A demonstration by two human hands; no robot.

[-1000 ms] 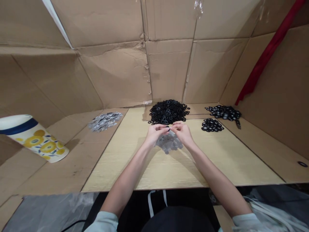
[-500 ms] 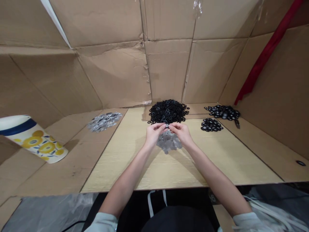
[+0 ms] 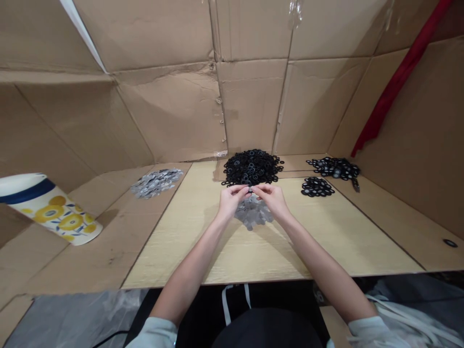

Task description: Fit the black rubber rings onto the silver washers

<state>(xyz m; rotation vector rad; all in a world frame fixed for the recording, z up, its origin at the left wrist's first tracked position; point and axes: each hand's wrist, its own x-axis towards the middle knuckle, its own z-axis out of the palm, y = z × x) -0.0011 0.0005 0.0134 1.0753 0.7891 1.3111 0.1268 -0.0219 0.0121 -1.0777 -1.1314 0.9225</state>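
My left hand (image 3: 232, 197) and my right hand (image 3: 271, 197) meet fingertip to fingertip over the board. Both are closed in a pinch on one small black ring with a grey disc (image 3: 250, 189) at its middle, mostly covered by the fingers. Just below the hands lies a spread of thin grey discs (image 3: 253, 215). Directly behind them rises a heap of black rings (image 3: 252, 164). To the right of my right hand sits a small pile of black rings with pale discs in them (image 3: 317, 187).
A larger pile of disc-filled rings (image 3: 337, 167) lies at the back right. More silvery discs (image 3: 156, 182) are at the left. A flowered cylinder (image 3: 61, 212) leans at far left. A single ring (image 3: 450, 243) lies far right. Cardboard walls (image 3: 253, 96) enclose the back and sides.
The fingertips have shifted slightly around the small ring and disc, and less of the grey disc shows. Both hands stay in the same place.
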